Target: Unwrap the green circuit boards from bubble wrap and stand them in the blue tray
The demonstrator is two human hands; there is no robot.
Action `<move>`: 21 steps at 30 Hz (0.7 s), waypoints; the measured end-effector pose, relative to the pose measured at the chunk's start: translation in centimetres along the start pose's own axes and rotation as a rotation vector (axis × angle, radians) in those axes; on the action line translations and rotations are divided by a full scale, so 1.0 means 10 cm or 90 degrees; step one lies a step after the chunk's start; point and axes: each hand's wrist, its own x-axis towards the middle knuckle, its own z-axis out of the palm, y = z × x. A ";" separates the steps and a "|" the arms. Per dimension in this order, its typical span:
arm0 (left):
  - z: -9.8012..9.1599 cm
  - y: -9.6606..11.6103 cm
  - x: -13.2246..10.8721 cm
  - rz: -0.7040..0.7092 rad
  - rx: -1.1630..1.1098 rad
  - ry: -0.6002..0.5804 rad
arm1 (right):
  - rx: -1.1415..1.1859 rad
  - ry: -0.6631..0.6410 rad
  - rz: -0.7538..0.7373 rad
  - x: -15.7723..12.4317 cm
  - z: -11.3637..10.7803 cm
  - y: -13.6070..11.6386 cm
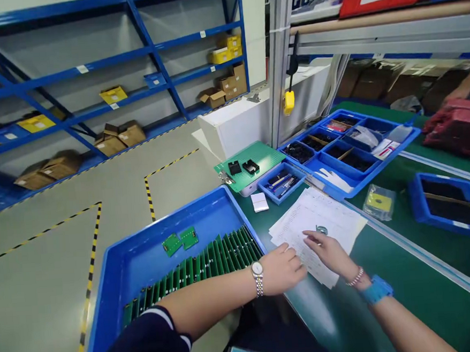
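My left hand (pixel 284 269), with a watch at the wrist, is over the near left edge of the paper sheets (pixel 330 212). Its fingers are curled, and whatever may be in them is hidden. My right hand (pixel 332 254) hovers at the sheets with fingers stretched out and slightly apart, holding nothing visible. Just beyond its knuckles lies a small green ring-shaped item (pixel 321 229). Under my left forearm is a blue tray (pixel 139 247) with a long row of green circuit boards (pixel 220 255) on edge. Two circuit boards (pixel 180 240) lie flat behind that row.
A small blue bin (pixel 269 192) holds pens and tools. Behind it, a green cutting mat (pixel 268 155) carries two black plastic parts. A divided blue tray (pixel 346 192) stands farther right, near a blue bin (pixel 418 214). Another person's arm (pixel 464 85) shows at far right.
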 end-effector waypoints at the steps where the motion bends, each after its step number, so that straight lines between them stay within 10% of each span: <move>1: -0.05 0.08 -0.01 0.020 -0.002 0.011 | 0.033 -0.016 -0.045 -0.07 -0.05 -0.19; 7: 0.05 0.51 -0.10 -0.163 -0.074 0.099 | 0.150 -0.108 -0.450 -0.63 -0.29 -1.30; 12: 0.03 0.34 -0.55 -0.245 -0.036 0.076 | 0.159 -0.193 -0.562 -1.14 -0.15 -1.56; 16: -0.25 0.11 -1.15 -0.260 -0.004 0.087 | 0.394 -0.265 -0.373 -0.86 0.12 -1.73; 18: -0.36 0.09 -1.40 -0.269 0.004 0.109 | 0.640 -0.205 -0.113 -0.46 0.32 -1.93; 21: -0.45 0.12 -1.56 -0.261 -0.036 0.207 | 0.761 -0.059 0.041 0.24 0.65 -2.26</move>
